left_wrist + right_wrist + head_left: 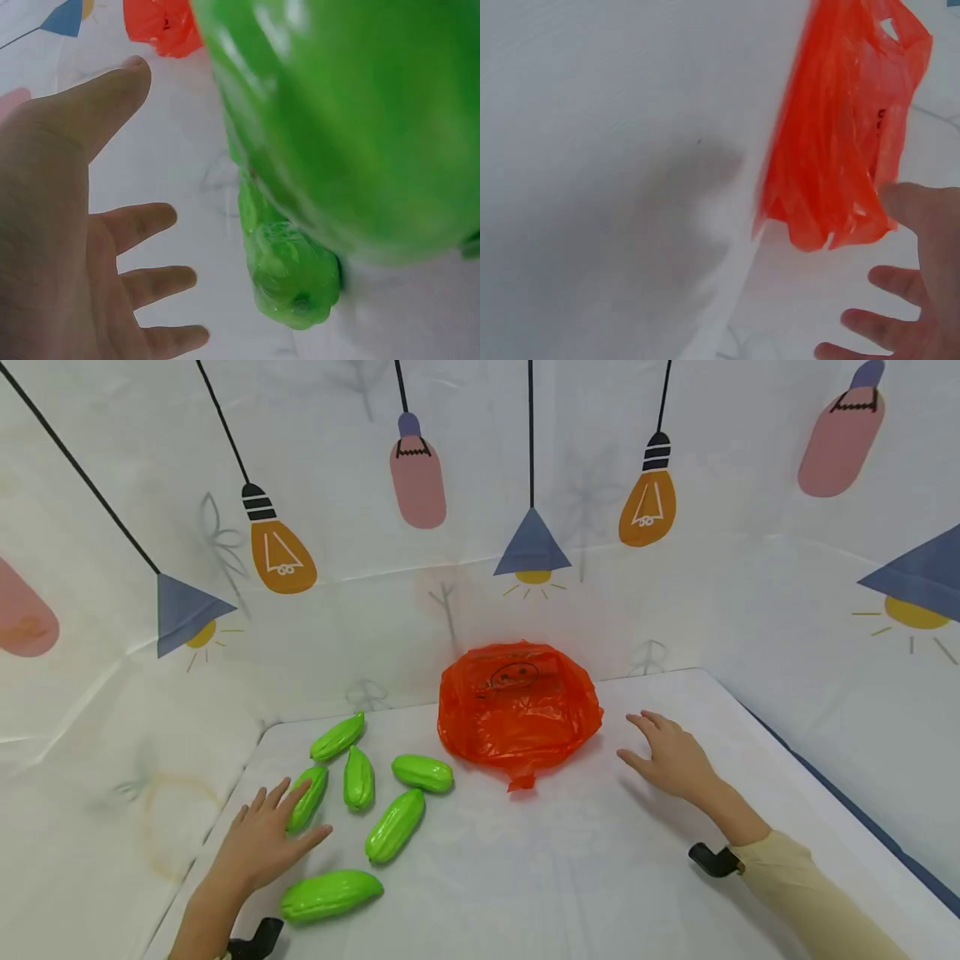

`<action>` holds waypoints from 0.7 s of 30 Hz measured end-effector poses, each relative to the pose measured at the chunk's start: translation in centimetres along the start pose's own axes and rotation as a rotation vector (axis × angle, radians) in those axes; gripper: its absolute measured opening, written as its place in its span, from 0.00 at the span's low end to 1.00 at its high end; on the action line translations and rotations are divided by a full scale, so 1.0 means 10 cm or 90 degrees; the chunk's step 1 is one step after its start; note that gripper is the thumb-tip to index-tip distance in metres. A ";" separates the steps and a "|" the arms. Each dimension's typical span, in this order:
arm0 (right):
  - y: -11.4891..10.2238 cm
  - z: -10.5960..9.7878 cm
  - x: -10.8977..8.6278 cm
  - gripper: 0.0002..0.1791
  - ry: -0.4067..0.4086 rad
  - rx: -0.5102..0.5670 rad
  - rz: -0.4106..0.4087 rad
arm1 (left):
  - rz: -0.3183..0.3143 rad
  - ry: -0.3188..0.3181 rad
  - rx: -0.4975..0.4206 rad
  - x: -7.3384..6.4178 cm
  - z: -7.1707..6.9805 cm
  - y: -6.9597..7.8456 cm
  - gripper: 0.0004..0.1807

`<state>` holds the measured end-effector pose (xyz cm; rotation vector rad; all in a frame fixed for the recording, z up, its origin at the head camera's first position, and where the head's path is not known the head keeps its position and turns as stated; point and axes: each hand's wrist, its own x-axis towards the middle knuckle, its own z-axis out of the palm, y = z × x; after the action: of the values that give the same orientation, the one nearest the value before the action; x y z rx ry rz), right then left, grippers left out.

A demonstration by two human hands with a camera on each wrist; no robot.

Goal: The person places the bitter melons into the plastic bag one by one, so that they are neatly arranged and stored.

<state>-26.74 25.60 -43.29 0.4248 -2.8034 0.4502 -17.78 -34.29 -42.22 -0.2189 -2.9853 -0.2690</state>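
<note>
A red plastic bag (517,710), puffed out, sits at the back middle of the table, a dark printed mark on its side. My right hand (671,760) hovers to the right of it, fingers spread and holding nothing. In the right wrist view the thumb appears close in front of the bag (840,142); whether they touch I cannot tell. On the left lie several glossy green, oblong, ridged vegetables. My left hand (258,839) is above them with fingers apart, partly covering one green vegetable (307,797). Nearest the wrist lies another green vegetable (330,895).
The white table (570,877) meets a white cloth wall (360,643) printed with hanging lamps at the back and sides. Between the hands, a green vegetable (395,827) and another green vegetable (422,772) lie left of the bag. Each wrist carries a small black camera (714,860).
</note>
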 end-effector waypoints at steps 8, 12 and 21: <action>-0.12 0.06 0.18 0.27 0.040 0.160 -0.005 | 0.042 -0.020 -0.058 -0.10 0.02 0.07 0.39; -0.18 0.12 0.26 0.30 0.047 0.211 -0.036 | 0.027 -0.094 -0.131 -0.19 -0.02 0.13 0.36; -0.28 0.23 0.57 0.28 0.053 0.265 -0.051 | 0.102 -0.172 -0.233 -0.37 -0.05 0.27 0.36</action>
<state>-31.57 20.85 -42.89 0.5839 -2.5936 1.0124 -13.67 -32.27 -41.83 -0.5715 -3.1290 -0.8271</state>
